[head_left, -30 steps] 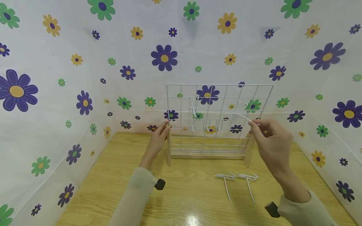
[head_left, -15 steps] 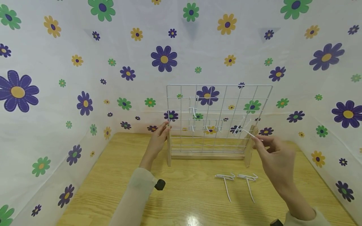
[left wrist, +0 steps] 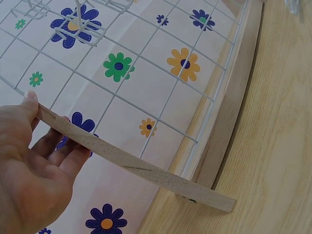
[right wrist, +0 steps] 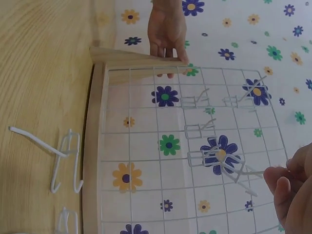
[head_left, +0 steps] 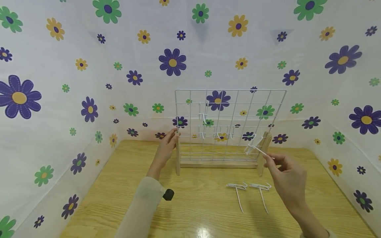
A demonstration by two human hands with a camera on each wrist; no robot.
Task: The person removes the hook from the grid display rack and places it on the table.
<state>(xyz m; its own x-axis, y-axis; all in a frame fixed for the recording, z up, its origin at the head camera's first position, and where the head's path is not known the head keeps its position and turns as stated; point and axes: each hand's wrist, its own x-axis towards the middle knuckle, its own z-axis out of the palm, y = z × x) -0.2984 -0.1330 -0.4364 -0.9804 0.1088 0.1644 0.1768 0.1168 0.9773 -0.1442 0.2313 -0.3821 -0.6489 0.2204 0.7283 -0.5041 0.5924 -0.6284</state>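
Note:
My left hand (head_left: 166, 147) grips the left wooden upright (left wrist: 141, 168) of a display stand, thumb at the front edge, fingers behind it in the left wrist view. The stand holds a white wire grid (head_left: 230, 89) upright. Between thumb and fingers, my right hand (head_left: 288, 177) pinches the prong of a white wire hook (head_left: 253, 147). The hook's bracket end points toward the grid and overlaps its lower right part in the head view. Several similar hooks hang on the grid's left and middle, one hook (head_left: 204, 117) higher than the others.
Two loose white hooks (head_left: 260, 187) lie side by side on the wooden table (head_left: 125, 205) in front of the stand. The right wooden upright (head_left: 261, 165) stands close to my right hand. Flower-patterned sheeting (head_left: 119, 49) surrounds the table at the back and sides.
My right hand has lowered the pinched hook from about mid-height of the grid to its lower right part. My left hand stays on the upright.

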